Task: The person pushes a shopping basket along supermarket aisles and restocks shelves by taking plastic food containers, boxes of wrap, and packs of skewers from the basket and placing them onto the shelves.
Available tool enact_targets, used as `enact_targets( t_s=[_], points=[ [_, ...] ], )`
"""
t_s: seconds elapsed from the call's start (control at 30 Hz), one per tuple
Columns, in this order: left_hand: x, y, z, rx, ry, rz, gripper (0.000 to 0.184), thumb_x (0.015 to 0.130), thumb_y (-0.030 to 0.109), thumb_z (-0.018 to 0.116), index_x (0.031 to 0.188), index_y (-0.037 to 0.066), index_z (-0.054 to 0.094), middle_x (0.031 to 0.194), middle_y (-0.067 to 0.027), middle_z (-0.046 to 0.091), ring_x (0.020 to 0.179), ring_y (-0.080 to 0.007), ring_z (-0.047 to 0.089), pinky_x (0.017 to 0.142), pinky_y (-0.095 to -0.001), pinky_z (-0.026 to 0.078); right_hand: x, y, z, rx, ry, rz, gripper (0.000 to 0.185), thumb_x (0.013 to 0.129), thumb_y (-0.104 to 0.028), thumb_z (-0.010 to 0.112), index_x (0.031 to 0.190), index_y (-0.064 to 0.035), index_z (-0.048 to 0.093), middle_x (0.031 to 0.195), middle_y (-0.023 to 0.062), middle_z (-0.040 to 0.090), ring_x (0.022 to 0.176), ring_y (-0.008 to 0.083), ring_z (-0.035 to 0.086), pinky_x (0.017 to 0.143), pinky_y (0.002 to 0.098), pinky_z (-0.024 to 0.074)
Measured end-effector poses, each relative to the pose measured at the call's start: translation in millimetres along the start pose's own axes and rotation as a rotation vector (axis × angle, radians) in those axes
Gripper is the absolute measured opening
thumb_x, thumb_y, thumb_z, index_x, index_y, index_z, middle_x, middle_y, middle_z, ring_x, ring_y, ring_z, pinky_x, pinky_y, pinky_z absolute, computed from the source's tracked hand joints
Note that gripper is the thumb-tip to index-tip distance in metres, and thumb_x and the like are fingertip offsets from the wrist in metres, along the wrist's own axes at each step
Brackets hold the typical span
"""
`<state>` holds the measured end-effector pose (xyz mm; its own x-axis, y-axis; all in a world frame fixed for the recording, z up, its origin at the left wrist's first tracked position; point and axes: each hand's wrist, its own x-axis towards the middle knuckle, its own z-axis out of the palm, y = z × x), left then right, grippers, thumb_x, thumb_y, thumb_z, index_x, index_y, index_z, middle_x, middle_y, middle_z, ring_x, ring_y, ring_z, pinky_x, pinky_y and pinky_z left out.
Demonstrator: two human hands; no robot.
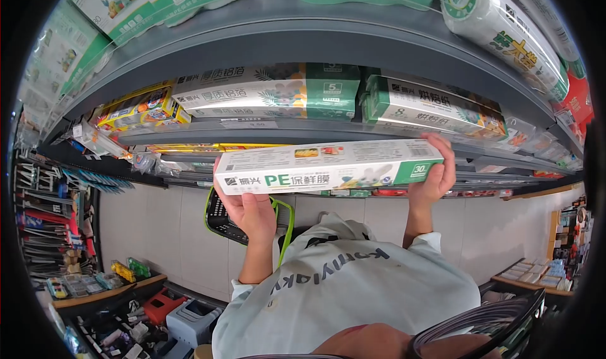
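Here, left hand, right hand: grip closed on 1 box; 1 basket below.

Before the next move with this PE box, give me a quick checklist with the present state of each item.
1. PE box held at both ends: ok, left hand on one end, right hand on the other.
2. Printed front readable: ok, the large "PE" and the "30" show.
3. Both end flaps closed: cannot tell, the hands cover much of the ends.
4. PE box clear of the shelving: cannot tell, they overlap in this view.
5. A hand free for the basket: not ok, both are on the box.
6. Basket steadily supported: cannot tell, what bears it isn't clearly visible.
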<state>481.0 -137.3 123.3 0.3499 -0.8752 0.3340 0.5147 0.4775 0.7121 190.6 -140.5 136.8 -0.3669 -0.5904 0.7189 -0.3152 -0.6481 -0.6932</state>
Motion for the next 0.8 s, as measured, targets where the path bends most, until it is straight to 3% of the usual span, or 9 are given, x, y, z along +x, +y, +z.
enact_targets(
  t_s=[0.2,0.3,0.43,0.67,0.8],
  points=[
    [-2,-11,-20,0.082,-0.055,-0.057,0.074,0.091,0.03,0.069,0.145,-0.002,0.03,0.137,-0.012,0.049,0.124,-0.0206,0.052,0.105,-0.036,0.042,1,15,-5,-0.04,0.121,-0.027,0.057,0.102,-0.044,0.038,0.112,0.0084,0.058,0.114,0.0222,0.062,0.108,0.0285,0.058,0.099,0.0409,0.0428],
    [-2,-11,-25,0.205,-0.059,-0.054,0.078,0.085,0.037,0.076,0.14,-0.003,0.037,0.13,-0.0101,0.054,0.118,-0.0156,0.054,0.101,-0.0305,0.043,1,24,-6,-0.085,0.174,-0.038,0.071,0.101,-0.059,0.032,0.112,0.0071,0.058,0.116,0.0214,0.061,0.108,0.028,0.058,0.097,0.0405,0.0445],
    [-2,-11,-35,0.253,-0.091,-0.017,0.076,0.084,0.036,0.077,0.138,-0.003,0.04,0.124,-0.008,0.056,0.113,-0.0138,0.055,0.097,-0.0292,0.045,0,27,2,-0.082,0.216,-0.05,0.077,0.099,-0.064,0.029,0.116,0.006,0.057,0.121,0.022,0.059,0.114,0.0308,0.057,0.101,0.0432,0.0436],
    [-7,-11,-38,0.211,-0.001,-0.052,0.07,0.088,0.031,0.073,0.138,-0.003,0.038,0.123,-0.0082,0.056,0.112,-0.0146,0.056,0.098,-0.0314,0.045,-6,21,4,-0.27,0.21,-0.152,0.081,0.098,-0.066,0.029,0.118,0.0074,0.057,0.124,0.0239,0.057,0.114,0.0334,0.057,0.1,0.0454,0.0443],
    [-6,-11,-47,0.116,0.051,-0.099,0.057,0.096,0.026,0.062,0.139,-0.001,0.037,0.126,-0.0099,0.056,0.114,-0.0191,0.058,0.098,-0.0359,0.047,-13,22,5,-0.256,0.074,-0.208,0.089,0.09,-0.072,0.04,0.123,0.009,0.055,0.116,0.0262,0.06,0.109,0.0353,0.059,0.095,0.0458,0.0465]
  ],
)
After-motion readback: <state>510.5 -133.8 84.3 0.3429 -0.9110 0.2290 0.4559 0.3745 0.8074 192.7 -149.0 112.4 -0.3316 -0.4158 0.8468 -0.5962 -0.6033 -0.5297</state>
